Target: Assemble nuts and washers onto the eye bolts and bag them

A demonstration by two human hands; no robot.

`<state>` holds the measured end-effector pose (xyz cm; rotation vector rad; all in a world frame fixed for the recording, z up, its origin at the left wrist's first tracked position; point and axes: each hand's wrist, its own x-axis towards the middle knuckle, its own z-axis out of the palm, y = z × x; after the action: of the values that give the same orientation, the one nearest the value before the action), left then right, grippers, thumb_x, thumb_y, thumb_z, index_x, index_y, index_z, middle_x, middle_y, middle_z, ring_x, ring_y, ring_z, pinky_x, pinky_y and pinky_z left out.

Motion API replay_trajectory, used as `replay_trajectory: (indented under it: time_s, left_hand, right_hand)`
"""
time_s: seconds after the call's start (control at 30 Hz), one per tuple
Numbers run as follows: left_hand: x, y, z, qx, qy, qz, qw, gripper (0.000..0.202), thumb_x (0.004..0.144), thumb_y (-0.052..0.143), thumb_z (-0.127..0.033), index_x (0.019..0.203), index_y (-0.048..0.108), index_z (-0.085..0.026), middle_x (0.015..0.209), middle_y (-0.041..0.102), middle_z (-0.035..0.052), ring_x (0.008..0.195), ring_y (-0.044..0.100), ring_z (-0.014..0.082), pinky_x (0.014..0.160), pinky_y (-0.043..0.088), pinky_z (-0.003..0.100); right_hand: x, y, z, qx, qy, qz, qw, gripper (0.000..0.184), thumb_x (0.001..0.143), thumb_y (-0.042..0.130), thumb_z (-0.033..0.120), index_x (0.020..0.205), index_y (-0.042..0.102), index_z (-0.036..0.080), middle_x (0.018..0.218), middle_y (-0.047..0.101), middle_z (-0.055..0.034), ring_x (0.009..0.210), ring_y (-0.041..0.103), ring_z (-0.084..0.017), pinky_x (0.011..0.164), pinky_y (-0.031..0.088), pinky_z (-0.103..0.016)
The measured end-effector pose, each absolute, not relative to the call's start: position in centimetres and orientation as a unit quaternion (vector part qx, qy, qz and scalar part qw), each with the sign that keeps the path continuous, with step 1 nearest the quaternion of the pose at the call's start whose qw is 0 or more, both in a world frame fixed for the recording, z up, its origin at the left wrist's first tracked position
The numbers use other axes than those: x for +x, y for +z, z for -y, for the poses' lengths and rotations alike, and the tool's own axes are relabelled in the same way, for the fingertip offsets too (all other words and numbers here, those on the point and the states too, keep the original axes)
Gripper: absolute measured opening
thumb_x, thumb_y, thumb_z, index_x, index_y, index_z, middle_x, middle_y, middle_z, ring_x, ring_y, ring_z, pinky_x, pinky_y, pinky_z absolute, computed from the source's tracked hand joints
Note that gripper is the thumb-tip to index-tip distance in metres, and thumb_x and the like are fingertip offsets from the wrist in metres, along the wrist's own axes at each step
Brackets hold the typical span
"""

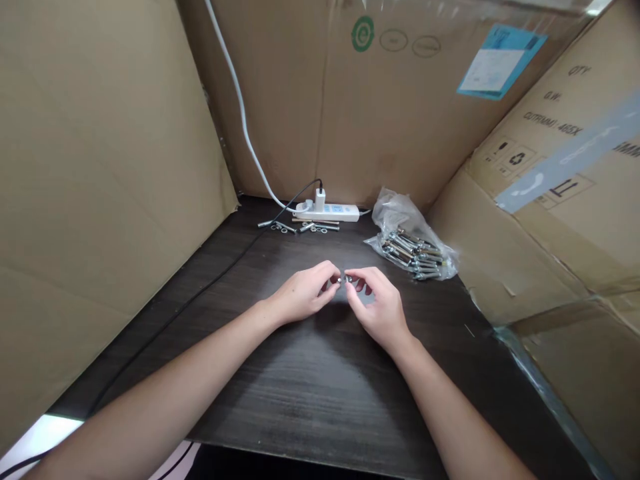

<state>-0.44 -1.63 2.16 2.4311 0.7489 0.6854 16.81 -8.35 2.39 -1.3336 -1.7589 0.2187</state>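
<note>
My left hand [306, 292] and my right hand [376, 301] meet fingertip to fingertip over the middle of a dark wooden table [280, 387]. Both pinch a small shiny metal piece [343, 279] between thumb and forefinger; it looks like a bolt or nut, too small to tell which. A clear plastic bag of metal bolts [413, 248] lies just beyond my right hand. Loose bolts and washers [299, 227] are scattered farther back near a power strip.
A white power strip [330, 212] with a plugged-in charger sits at the table's back, its white cable [240, 107] running up the wall and a black cable [200, 293] trailing left. Cardboard boxes wall in the table on the left [100, 167], back [380, 100] and right [560, 220].
</note>
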Motion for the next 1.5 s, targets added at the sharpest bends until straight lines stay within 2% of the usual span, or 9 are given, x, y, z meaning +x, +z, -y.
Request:
replay_trajectory:
  time_s: [0.23,0.47,0.63,0.9,1.2,1.33,1.4,1.5]
  left_hand:
    - [-0.14,2.27,1.83,0.898,0.236,-0.272,0.253,0.012,0.091,0.044,-0.027,0.091,0.052,-0.018,0.085,0.056,0.0006,0.071,0.052,0.0119,0.063,0.040,0.024]
    - [-0.16,1.65,1.67,0.880,0.246,-0.272,0.302,0.016,0.088,0.049,-0.028,0.099,0.055,-0.019,0.089,0.059,0.0014,0.072,0.054,0.0123,0.065,0.042,0.024]
    - [-0.09,1.45,1.37,0.874,0.252,-0.267,0.319,0.014,0.087,0.051,-0.029,0.091,0.058,-0.017,0.084,0.058,0.0018,0.073,0.053,0.0130,0.065,0.042,0.024]
    - [0.19,1.49,1.28,0.846,0.268,-0.281,0.367,0.018,0.086,0.052,-0.031,0.075,0.052,-0.016,0.074,0.053,-0.0002,0.067,0.047,0.0117,0.061,0.039,0.024]
    - [0.24,2.03,1.83,0.810,0.237,-0.279,0.459,0.017,0.084,0.053,-0.032,0.079,0.053,-0.016,0.069,0.053,-0.0021,0.062,0.045,0.0102,0.057,0.037,0.022]
    - [0.22,1.84,1.63,0.795,0.242,-0.281,0.481,0.018,0.083,0.055,-0.033,0.079,0.051,-0.016,0.070,0.052,-0.0024,0.063,0.045,0.0102,0.058,0.039,0.022]
    - [0.23,1.72,1.56,0.787,0.245,-0.281,0.491,0.019,0.083,0.055,-0.035,0.079,0.051,-0.016,0.070,0.052,-0.0023,0.064,0.045,0.0104,0.059,0.039,0.023]
    - [0.23,1.60,1.53,0.782,0.245,-0.278,0.501,0.021,0.083,0.054,-0.036,0.080,0.051,-0.016,0.071,0.053,-0.0014,0.066,0.047,0.0111,0.060,0.040,0.023]
  right_hand:
    - [16.66,2.61,8.61,-0.542,0.116,0.711,0.432,0.021,0.084,0.053,0.021,0.102,0.063,0.022,0.087,0.060,-0.0048,0.066,0.055,-0.015,0.065,0.048,-0.028]
    - [16.74,2.29,8.64,-0.533,0.125,0.716,0.434,0.020,0.084,0.054,0.021,0.102,0.064,0.021,0.087,0.060,-0.0048,0.065,0.053,-0.014,0.062,0.047,-0.027]
    - [16.64,2.18,8.68,-0.529,0.133,0.717,0.434,0.020,0.085,0.053,0.022,0.102,0.064,0.021,0.088,0.060,-0.0049,0.065,0.053,-0.013,0.061,0.047,-0.027]
    - [16.94,2.28,8.63,-0.523,0.151,0.718,0.434,0.018,0.088,0.053,0.028,0.100,0.065,0.021,0.085,0.061,-0.0049,0.065,0.054,-0.014,0.060,0.047,-0.028]
    - [16.90,1.84,8.47,-0.566,0.159,0.694,0.416,0.017,0.083,0.060,0.035,0.078,0.054,0.020,0.071,0.056,-0.0006,0.063,0.052,-0.013,0.060,0.043,-0.027]
    - [16.82,2.03,8.59,-0.548,0.176,0.700,0.423,0.013,0.084,0.056,0.030,0.092,0.057,0.020,0.083,0.060,-0.0037,0.066,0.054,-0.014,0.059,0.045,-0.027]
    - [16.83,2.15,8.64,-0.530,0.180,0.713,0.423,0.018,0.085,0.052,0.025,0.101,0.059,0.021,0.090,0.061,-0.0049,0.069,0.055,-0.015,0.061,0.046,-0.027]
    - [16.89,2.16,8.63,-0.513,0.174,0.728,0.420,0.022,0.085,0.049,0.020,0.103,0.061,0.021,0.091,0.062,-0.0053,0.071,0.056,-0.015,0.062,0.046,-0.028]
